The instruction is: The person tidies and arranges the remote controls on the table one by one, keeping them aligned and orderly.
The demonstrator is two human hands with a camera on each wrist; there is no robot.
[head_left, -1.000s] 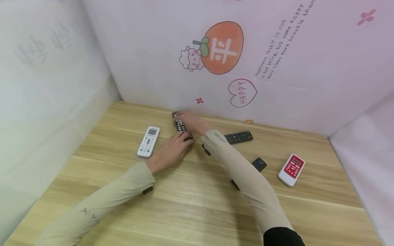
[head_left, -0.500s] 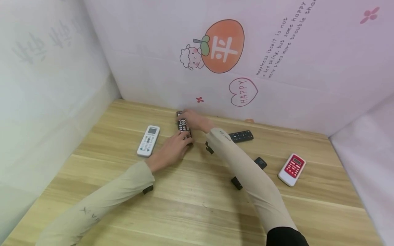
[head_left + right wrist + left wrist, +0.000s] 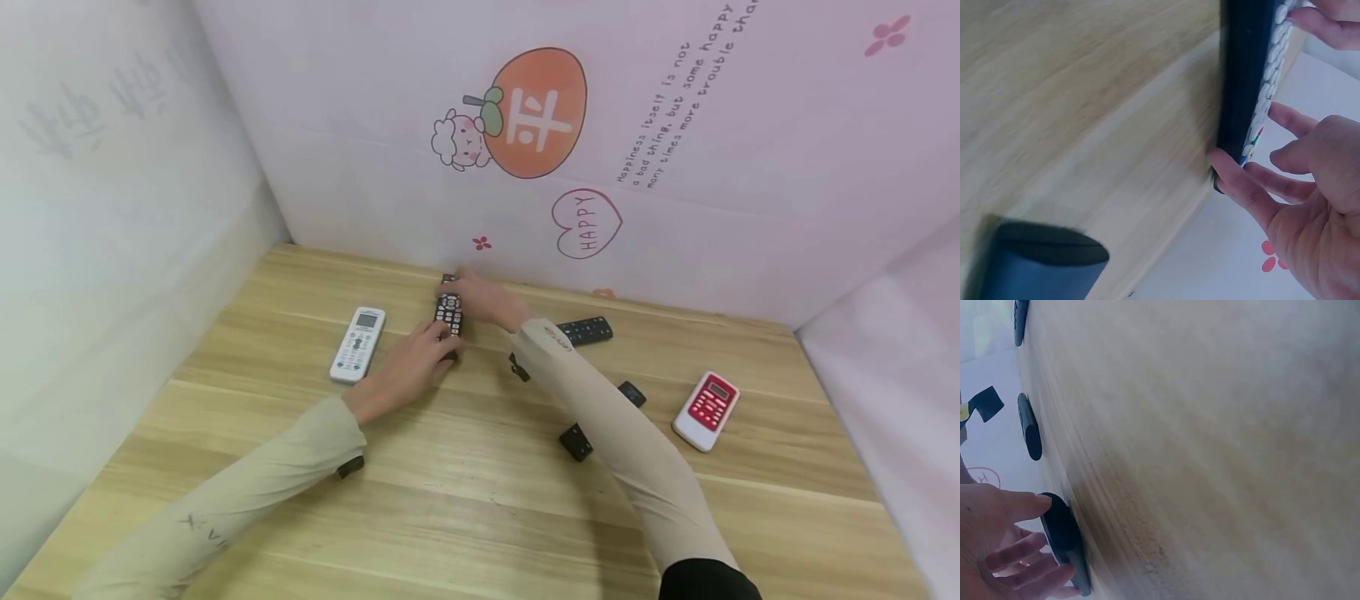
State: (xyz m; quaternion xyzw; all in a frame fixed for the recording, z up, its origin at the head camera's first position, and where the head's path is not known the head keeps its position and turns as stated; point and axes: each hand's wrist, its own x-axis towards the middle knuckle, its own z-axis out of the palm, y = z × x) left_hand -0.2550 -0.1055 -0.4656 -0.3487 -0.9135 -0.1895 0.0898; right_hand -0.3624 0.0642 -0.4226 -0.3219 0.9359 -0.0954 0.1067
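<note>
A black remote control (image 3: 448,310) with pale buttons lies near the back edge of the table, its long side running toward the wall. My left hand (image 3: 411,358) grips its near end; in the left wrist view the thumb and fingers sit on opposite sides of the remote. At the far end my right hand (image 3: 483,297) holds it. The right wrist view shows the thumb at one edge of that end of the remote (image 3: 1244,75), with other fingers along the button side. Part of the button face is hidden under both hands.
Left of the hands lies a white remote (image 3: 358,345) with a small screen. On the right are a black remote (image 3: 588,331), another dark remote (image 3: 576,442) partly covered by the right forearm, and a red-and-white remote (image 3: 707,411). A printed cloth wall (image 3: 375,183) rises behind the table.
The held remote has turned from a slant to nearly straight toward the wall. Its far end has swung right along with my right hand; the near end has shifted slightly left with my left hand.
</note>
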